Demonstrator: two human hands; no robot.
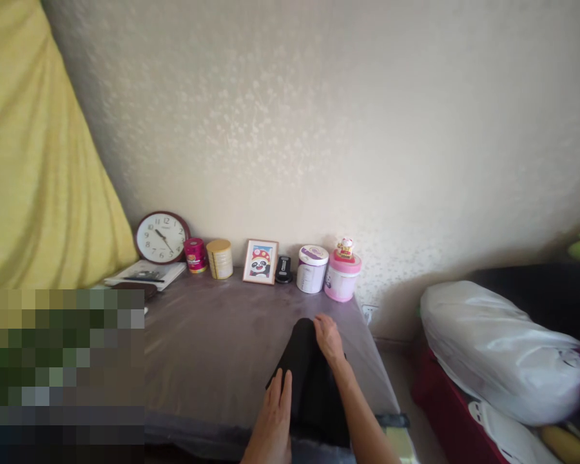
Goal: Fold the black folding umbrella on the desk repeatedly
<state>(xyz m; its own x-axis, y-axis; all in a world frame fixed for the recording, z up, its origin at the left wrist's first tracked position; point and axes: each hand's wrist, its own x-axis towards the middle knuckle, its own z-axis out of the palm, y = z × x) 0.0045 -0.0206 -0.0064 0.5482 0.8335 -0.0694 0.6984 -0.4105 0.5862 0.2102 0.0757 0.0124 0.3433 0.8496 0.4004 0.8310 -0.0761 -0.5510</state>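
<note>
We have a black cloth (309, 380) lying near the front edge of the grey tabletop (212, 348). Our left hand (273, 415) rests flat and open on its near side; our right hand (328, 338) presses its far end, fingers loosely spread, gripping nothing. Along the wall stand a clock (162, 237), a framed picture (260, 261) and a pink tub (342, 277).

Home: wall clock (162, 237), framed picture (260, 261)

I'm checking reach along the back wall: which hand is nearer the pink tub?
Right. The right hand lies on the black cloth just below the pink tub; the left hand rests lower, farther away.
</note>
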